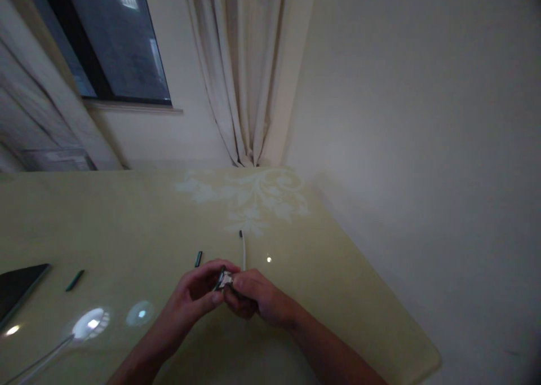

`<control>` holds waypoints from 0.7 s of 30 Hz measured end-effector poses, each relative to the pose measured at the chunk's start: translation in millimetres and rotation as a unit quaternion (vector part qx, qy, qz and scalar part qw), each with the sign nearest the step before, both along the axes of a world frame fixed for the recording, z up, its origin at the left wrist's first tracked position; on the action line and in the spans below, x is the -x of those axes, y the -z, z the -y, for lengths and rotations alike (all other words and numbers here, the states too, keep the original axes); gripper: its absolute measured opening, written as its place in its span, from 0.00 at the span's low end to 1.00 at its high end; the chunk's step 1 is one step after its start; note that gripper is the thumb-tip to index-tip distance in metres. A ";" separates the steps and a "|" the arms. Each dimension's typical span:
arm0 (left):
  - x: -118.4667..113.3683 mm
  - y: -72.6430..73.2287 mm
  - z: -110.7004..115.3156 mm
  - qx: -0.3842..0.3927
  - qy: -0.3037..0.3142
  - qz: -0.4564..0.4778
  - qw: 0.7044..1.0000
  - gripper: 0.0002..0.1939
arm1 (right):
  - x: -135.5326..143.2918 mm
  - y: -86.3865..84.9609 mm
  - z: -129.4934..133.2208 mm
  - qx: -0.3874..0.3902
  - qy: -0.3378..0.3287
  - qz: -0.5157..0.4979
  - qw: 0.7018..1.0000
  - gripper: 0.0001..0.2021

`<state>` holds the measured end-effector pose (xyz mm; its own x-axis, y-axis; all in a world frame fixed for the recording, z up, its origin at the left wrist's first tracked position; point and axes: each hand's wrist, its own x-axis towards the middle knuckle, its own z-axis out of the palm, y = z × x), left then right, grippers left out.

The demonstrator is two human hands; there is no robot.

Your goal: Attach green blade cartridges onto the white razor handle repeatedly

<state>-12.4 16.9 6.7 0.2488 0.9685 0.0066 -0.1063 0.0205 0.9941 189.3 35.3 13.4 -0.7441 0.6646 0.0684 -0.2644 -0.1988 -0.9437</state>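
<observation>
Over the near part of the table, my left hand [198, 292] and my right hand [257, 297] meet around a small dark-edged piece with a silvery face [226, 279]; its kind is hard to make out. The left fingertips and thumb pinch its left edge. My right thumb presses on its right side, with the other fingers curled beneath and partly hidden. Just beyond the hands lies a thin white cable [244, 252] with a dark tip, its near end hidden behind my fingers. A short dark strip [198, 259] rests beyond my left hand.
The pale yellow-green glossy table [338, 295] meets a wall on the right. Farther left lie another dark strip [75, 280], a dark flat panel [21, 286] and a white round disc [91, 323] with a cord. Curtains [240, 75] hang behind the table.
</observation>
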 end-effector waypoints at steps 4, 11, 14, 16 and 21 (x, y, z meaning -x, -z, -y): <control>0.1 -0.2 -0.2 -0.010 0.012 0.024 1.000 0.26 | 0.7 2.8 -0.3 -0.004 -0.001 -0.008 1.000 0.29; 0.0 0.1 0.2 -0.013 0.019 0.040 0.999 0.25 | 0.6 0.7 0.4 -0.006 0.001 -0.019 1.000 0.28; 0.7 2.7 0.7 -0.007 0.018 0.041 0.999 0.26 | 1.0 -1.0 1.0 -0.007 0.002 -0.023 1.000 0.29; 0.9 4.8 0.8 -0.004 0.020 0.046 0.999 0.26 | 1.2 -1.2 1.0 -0.013 0.005 -0.026 1.000 0.29; 0.3 8.8 -0.1 -0.001 0.024 0.067 0.997 0.26 | 1.0 0.0 0.4 -0.020 0.005 -0.028 0.999 0.29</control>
<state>-12.7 17.0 -2.1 0.2913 0.9556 0.0452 -0.2369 0.0263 0.9712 188.3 35.0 13.4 -0.7322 0.6672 0.1368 -0.3193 -0.1588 -0.9343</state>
